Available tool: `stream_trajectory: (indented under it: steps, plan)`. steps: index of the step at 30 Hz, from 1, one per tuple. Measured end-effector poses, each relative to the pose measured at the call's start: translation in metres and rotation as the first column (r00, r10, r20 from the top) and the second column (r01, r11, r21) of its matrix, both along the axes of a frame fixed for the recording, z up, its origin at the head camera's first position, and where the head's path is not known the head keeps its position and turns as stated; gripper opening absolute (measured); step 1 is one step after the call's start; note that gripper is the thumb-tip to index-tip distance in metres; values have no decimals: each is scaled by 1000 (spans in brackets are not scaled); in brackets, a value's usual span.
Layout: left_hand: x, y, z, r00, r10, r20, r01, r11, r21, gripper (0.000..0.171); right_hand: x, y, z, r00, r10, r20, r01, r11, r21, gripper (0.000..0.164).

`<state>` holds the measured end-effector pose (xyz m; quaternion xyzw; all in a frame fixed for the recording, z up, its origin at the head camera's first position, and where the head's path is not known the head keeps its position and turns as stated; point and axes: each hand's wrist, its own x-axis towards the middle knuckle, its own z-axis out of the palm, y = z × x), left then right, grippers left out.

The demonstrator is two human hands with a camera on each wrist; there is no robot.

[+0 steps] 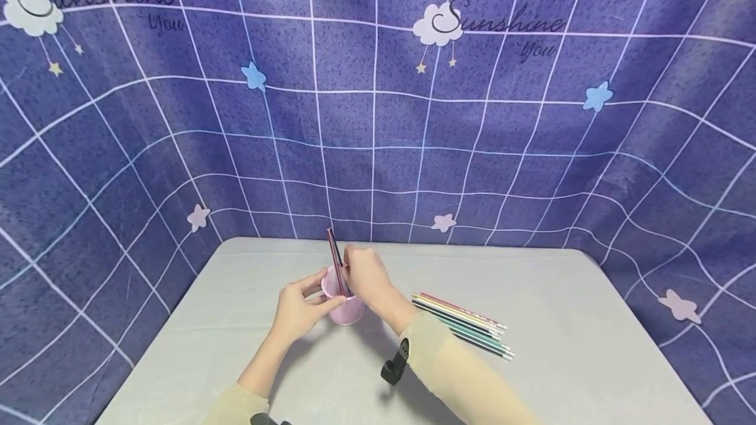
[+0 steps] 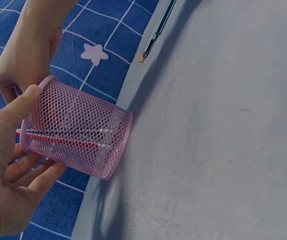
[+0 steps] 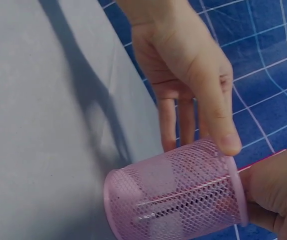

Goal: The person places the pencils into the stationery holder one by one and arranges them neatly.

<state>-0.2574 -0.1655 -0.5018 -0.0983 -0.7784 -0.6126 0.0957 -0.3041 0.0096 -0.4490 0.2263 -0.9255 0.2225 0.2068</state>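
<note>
A pink mesh pencil cup (image 1: 347, 311) stands upright on the table. My left hand (image 1: 298, 309) holds it near the rim, thumb on one side and fingers on the other, as the left wrist view shows. Two pencils lean inside, a red pencil (image 1: 335, 261) and a dark pencil (image 1: 338, 249); their lower ends show through the mesh. My right hand (image 1: 367, 275) is at the cup's mouth, its curled fingers reaching inside and appearing to pinch the dark pencil. Its fingertips are partly hidden by the mesh and rim (image 3: 237, 190).
Several pencils (image 1: 463, 323), in red, yellow, dark and green, lie side by side on the table to the right of the cup. The pale tabletop (image 1: 260, 281) meets a blue gridded curtain (image 1: 378, 117) along its back edge.
</note>
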Motion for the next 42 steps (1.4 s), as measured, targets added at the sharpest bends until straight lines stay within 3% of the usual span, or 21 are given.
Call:
stream_trajectory:
  steps: [9,20,35,42]
  plan:
    - [0,1,-1,1000,16,13,-16,1000,-3,76,2,28,26,999,47,-11,-47,997,-59,11]
    - [-3,3,-1,1000,18,12,-17,1000,-8,76,1,98,47,993,24,-113,-28,999,-38,8]
    - [-2,-1,-2,1000,24,6,-23,1000,-15,76,14,166,42,997,-6,-79,5,1000,-9,10]
    - [-1,0,0,1000,11,1,-11,1000,-1,77,19,187,27,998,5,-55,-4,1000,21,11]
